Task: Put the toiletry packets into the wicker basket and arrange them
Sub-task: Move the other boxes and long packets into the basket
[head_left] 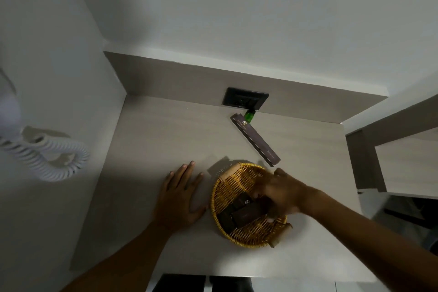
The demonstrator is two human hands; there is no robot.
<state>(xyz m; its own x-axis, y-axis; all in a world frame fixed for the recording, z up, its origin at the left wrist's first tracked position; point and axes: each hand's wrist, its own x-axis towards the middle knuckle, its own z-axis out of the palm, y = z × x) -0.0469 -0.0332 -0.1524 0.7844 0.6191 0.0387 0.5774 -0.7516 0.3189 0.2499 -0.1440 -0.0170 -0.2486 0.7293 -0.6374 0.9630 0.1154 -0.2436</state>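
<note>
A round yellow wicker basket [239, 181] with two short wooden handles sits on the pale counter. Dark brown toiletry packets [244, 213] lie in its bottom, overlapping each other. My right hand [280, 191] reaches into the basket from the right, fingers curled down on the packets; it is blurred, so its grip is unclear. My left hand [181, 193] lies flat on the counter just left of the basket, fingers spread, holding nothing. A long dark brown packet [256, 138] rests on the counter beyond the basket, slanting toward the back wall.
A small green bottle [249, 116] stands at the long packet's far end, below a black wall socket [245, 99]. A white coiled cord [49, 156] hangs on the left wall. A mirror frame [365, 156] borders the counter on the right.
</note>
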